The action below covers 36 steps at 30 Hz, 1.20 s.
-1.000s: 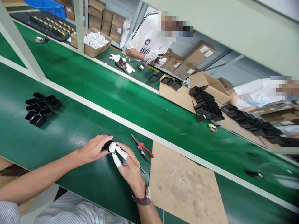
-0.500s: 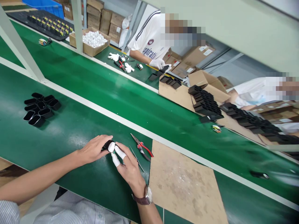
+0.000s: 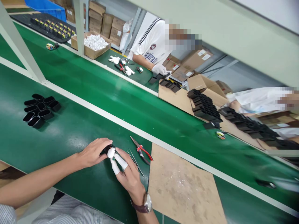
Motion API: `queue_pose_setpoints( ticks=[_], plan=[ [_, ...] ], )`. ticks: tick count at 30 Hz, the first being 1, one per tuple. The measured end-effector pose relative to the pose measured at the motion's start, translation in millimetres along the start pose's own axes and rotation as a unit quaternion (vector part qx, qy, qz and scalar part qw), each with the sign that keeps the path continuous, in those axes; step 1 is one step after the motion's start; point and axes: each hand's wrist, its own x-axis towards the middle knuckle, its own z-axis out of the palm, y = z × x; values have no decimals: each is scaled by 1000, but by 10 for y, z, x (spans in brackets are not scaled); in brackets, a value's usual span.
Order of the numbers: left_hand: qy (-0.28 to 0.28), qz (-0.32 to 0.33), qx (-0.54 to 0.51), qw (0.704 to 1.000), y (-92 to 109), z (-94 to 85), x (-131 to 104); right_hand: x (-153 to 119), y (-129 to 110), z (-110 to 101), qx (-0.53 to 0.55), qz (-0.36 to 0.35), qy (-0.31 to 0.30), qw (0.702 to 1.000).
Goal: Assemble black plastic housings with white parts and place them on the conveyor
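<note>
One black case (image 3: 105, 151) between both hands, low over the green table (image 3: 70, 124); cannot tell whether touching it. At the case's right end, a rounded white piece (image 3: 111, 152). Left hand (image 3: 94, 151) curled around the case's other end, fingers closed on it; right hand (image 3: 129, 175) nearly closed, thumb and fingertip pinching the white piece, white finger covers (image 3: 121, 161) on both, a watch (image 3: 147, 202) at the wrist. Just right of the hands, slim tweezers (image 3: 135, 163) lying slantwise, then red-handled pliers (image 3: 140, 149), handles spread. Beside the pliers, a stained cardboard sheet (image 3: 184, 193). Well to the left, upright, a cluster of black cases (image 3: 41, 106). Beyond a white rail (image 3: 100, 113), across a green strip (image 3: 121, 93), a co-worker's gloved hand (image 3: 159, 69) at more dark cases, near a carton (image 3: 92, 54) full of white parts.
</note>
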Motion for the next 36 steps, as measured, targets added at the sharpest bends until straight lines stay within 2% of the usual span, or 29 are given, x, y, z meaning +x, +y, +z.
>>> queue_pose_setpoints(
  ticks=[9, 20, 36],
  plan=[
    [-11, 2, 6, 1000, 15, -15, 20, -35, 73, 62, 46, 33, 34, 998],
    [-11, -24, -13, 1000, 12, -21, 3, 34, 42, 35, 53, 72, 13, 996],
    [-16, -26, -26, 999, -15, -4, -11, 69, 62, 8, 22, 32, -13, 999]
  ],
)
